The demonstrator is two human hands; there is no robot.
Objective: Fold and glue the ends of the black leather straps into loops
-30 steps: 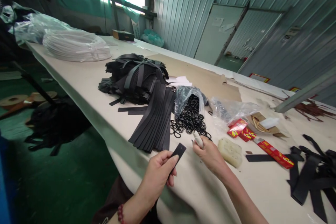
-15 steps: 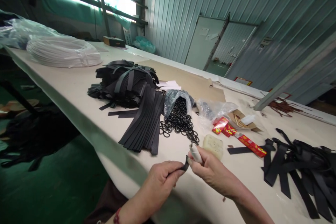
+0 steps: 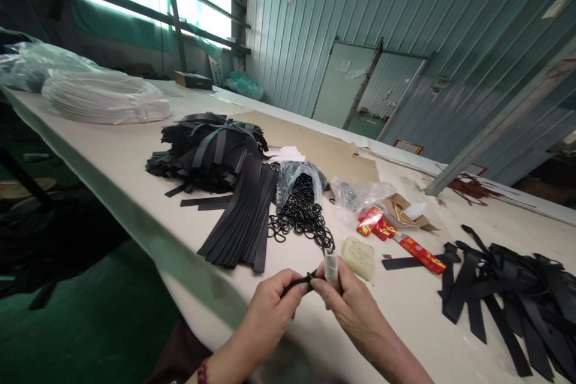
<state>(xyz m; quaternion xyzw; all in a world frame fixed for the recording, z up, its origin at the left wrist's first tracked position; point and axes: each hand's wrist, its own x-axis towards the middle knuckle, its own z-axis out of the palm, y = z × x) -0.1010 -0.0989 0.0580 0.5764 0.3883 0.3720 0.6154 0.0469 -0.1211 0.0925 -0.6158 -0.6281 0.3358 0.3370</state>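
My left hand (image 3: 269,307) pinches a black strap (image 3: 293,284) between thumb and fingers. Its far end reaches my right hand (image 3: 356,311), whose thumb tip presses at that end. The same right hand is wrapped round a tool with a white, cylindrical handle (image 3: 331,267); its working end is not visible. Just beyond the hands, a pile of black rings (image 3: 303,210) spills from a clear plastic bag (image 3: 288,179). A pale yellowish block (image 3: 358,258) lies right of the handle. Flat black straps (image 3: 243,216) are fanned out to the left.
A bundle of black straps (image 3: 211,150) lies behind the fanned ones. Red and yellow boxes (image 3: 420,253) and an open carton (image 3: 411,216) sit to the right, near a heap of looped straps (image 3: 508,288). A coil of white cord (image 3: 105,98) rests far left. A slanted post (image 3: 495,126) rises at right.
My right hand has closed in on the left, and its thumb now meets the strap end. The white handle has turned more upright. The camera view has tilted up slightly.
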